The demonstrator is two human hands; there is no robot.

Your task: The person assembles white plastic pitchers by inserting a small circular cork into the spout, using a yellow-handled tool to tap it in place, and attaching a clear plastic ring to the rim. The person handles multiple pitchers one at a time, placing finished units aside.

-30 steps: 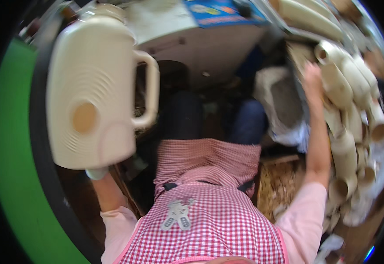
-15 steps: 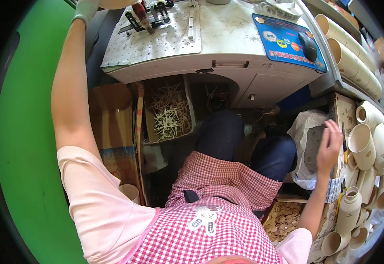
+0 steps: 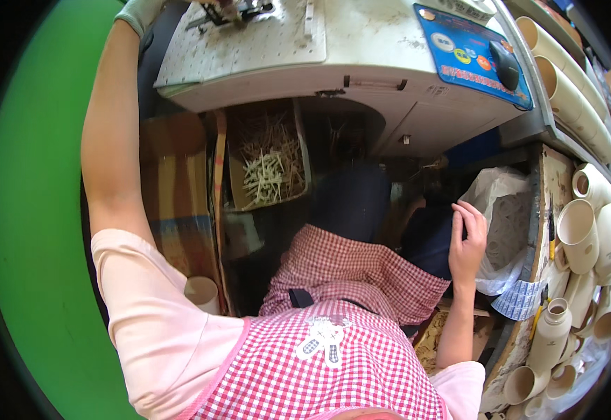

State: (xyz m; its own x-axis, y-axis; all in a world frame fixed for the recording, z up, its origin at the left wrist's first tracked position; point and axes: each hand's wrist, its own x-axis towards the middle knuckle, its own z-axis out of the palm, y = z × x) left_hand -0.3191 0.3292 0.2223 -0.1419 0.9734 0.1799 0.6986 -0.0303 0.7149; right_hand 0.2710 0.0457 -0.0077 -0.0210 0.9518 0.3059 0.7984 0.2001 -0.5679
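1. Since the earlier frame, the bare right hand point(image 3: 468, 241) has moved inward from beside the heap of smooth cream hollow bottles point(image 3: 550, 332) to near the dark-trousered right knee point(image 3: 428, 241); the pale rim by the grey-gloved left hand point(image 3: 139, 12) has left view.
2. Largest is the stained white tabletop point(image 3: 368, 42), bearing a silver perforated metal plate point(image 3: 249, 66) toward its left.
3. Next, the bottles lie crowded at the far right. An outward swing of the right elbow could, I judge, topple the upright one.
4. Just beside the right hand sits a crumpled translucent white plastic bag point(image 3: 505, 217); its loose edge could snag a finger and be dragged.
5. Smaller, a black metal clamp fixture point(image 3: 211, 15) stands on the plate, near the left hand; a careless reach might knock knuckles against it.
6. Right fingers are loosely bent, slightly parted, nothing visible between them. Left fingers are beyond the upper edge: I cannot tell their state, or whether they hold anything.
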